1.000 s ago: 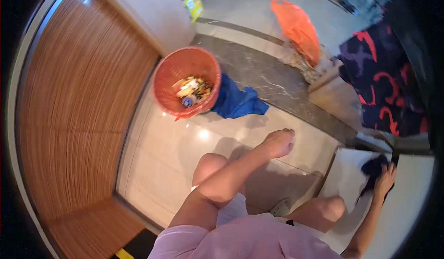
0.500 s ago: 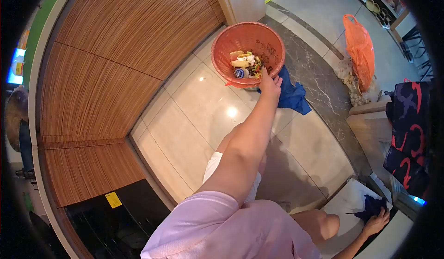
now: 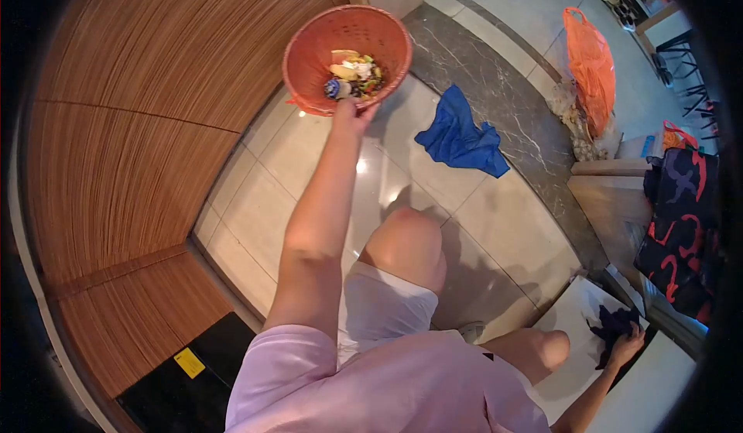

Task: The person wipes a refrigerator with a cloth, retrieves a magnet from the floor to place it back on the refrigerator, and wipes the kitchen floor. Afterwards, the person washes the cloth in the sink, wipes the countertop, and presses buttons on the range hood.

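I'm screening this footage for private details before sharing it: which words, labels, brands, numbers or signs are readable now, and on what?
No text can be read.
Yellow label on the black panel: any print is too small to read.
Blue-and-white item inside the red basket: any print is too small and blurred to read.
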`<state>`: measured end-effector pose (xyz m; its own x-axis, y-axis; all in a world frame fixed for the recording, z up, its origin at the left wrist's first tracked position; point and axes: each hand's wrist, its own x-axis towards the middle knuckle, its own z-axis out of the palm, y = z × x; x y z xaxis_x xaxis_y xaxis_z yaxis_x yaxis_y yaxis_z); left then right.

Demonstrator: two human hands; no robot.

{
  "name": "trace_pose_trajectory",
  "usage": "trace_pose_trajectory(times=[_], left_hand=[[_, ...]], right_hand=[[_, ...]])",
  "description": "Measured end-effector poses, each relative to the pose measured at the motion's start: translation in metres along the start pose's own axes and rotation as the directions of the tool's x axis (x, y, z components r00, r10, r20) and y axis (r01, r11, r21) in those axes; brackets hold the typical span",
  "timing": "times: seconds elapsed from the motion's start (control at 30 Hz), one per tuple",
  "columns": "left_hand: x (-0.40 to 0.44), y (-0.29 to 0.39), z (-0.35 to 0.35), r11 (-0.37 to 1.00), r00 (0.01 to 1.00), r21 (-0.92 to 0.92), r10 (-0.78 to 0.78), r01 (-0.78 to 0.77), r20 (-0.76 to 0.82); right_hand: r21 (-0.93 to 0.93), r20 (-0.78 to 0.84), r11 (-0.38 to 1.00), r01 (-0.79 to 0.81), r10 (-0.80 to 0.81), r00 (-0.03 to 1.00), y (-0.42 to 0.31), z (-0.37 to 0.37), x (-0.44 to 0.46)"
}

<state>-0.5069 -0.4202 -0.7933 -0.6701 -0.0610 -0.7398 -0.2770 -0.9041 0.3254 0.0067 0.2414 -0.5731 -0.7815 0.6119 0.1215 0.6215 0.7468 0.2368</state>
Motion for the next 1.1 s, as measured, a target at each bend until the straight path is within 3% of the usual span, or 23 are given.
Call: trace_pose_trajectory(times=[0.07,0.13,0.2,0.33,0.4,0.47,0.6,0.77,0.87,0.93,1.0,1.03,1.07,1.1], left_hand=[[0.015,0.021,-0.010,0.999,0.998,0.007,-0.039,0.039,0.047],[0.027,0.036,-0.014,0.999,0.997,0.012,-0.050,0.049,0.058],[0.032,0.046,-0.014,0.998,0.998,0.010,-0.059,0.059,0.037],[0.020,0.052,-0.001,0.999,0.999,0.048,-0.018,0.016,0.041],[0.016,0.050,-0.003,0.997,0.999,0.080,-0.018,0.015,0.034],[0.020,0.049,-0.007,0.996,0.997,0.075,-0.051,0.047,0.057],[0.005,0.049,0.001,0.984,0.999,0.176,-0.011,0.005,0.032],[0.005,0.044,0.004,0.981,1.000,0.192,-0.013,0.010,0.014],[-0.010,0.045,-0.001,0.949,0.983,0.303,0.028,-0.083,0.181],[-0.040,0.048,0.004,0.928,0.997,0.371,-0.047,0.022,0.058],[-0.072,0.048,-0.006,0.917,0.995,0.386,-0.096,0.105,-0.041],[-0.086,0.046,-0.018,0.915,0.991,0.381,-0.110,0.132,-0.078],[-0.102,0.044,-0.027,0.910,0.986,0.382,-0.128,0.161,-0.109],[-0.131,0.046,-0.031,0.909,0.994,0.415,-0.087,0.051,0.068]], right_hand=[[0.327,0.111,0.945,0.019,-0.058,0.992,-0.028,-0.006,0.004],[0.484,0.109,0.874,0.037,-0.102,0.989,-0.036,0.024,0.007],[0.636,0.269,0.764,-0.111,-0.084,0.960,-0.087,0.024,0.017],[0.737,0.467,0.620,-0.271,-0.176,0.867,-0.222,-0.024,0.050],[0.753,0.454,0.619,-0.222,-0.246,0.856,-0.280,-0.054,0.067],[0.840,0.469,0.460,-0.287,-0.350,0.811,-0.321,-0.071,0.087],[0.886,0.463,0.238,-0.397,-0.429,0.776,-0.399,-0.088,0.123],[0.860,0.472,0.090,-0.503,-0.518,0.714,-0.487,-0.067,0.144],[0.809,0.513,0.050,-0.586,-0.547,0.662,-0.552,-0.052,0.131],[0.685,0.573,0.009,-0.728,-0.624,0.531,-0.593,-0.025,0.116],[0.662,0.575,0.087,-0.744,-0.696,0.430,-0.632,0.027,0.100],[0.777,0.610,0.342,-0.529,-0.618,0.496,-0.648,0.030,0.085],[0.821,0.571,0.456,-0.344,-0.627,0.530,-0.660,0.063,0.078],[0.828,0.519,0.542,-0.143,-0.644,0.563,-0.676,0.114,0.068]])
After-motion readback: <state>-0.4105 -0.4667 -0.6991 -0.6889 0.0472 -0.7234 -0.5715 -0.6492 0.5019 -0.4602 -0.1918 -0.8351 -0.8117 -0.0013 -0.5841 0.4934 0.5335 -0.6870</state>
